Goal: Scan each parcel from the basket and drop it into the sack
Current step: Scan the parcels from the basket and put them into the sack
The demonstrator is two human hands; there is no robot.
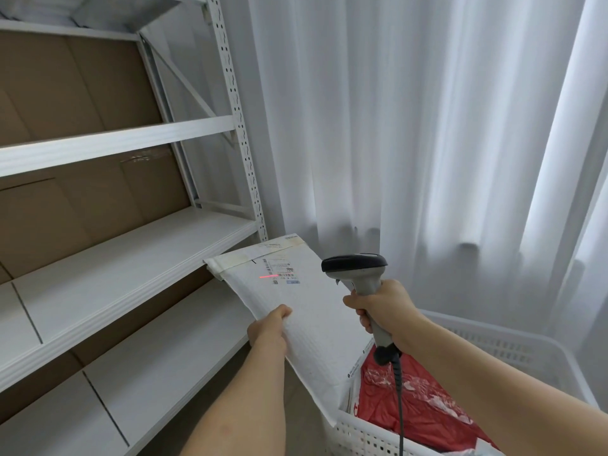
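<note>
Centre-bottom of frame: left hand (268, 329) pinching white mailer (296, 311) by edge, right hand (383, 307) wrapped round scanner (357, 269) grip. Red beam left of barcode (285, 275), so prob nudge right, keep mailer flat. Basket (513, 350) lower right, sack not visible.

The left hand (268, 329) pinches the near edge of a white padded parcel (296, 311), held tilted above the white basket (513, 350). The right hand (383, 311) grips the handle of a grey scanner (357, 269), its dark head just beside the parcel's label (281, 269), where a red line glows. A red parcel (414, 399) lies inside the basket. White shelving (131, 139) stands left of the basket, a pale curtain (411, 126) behind it.
</note>
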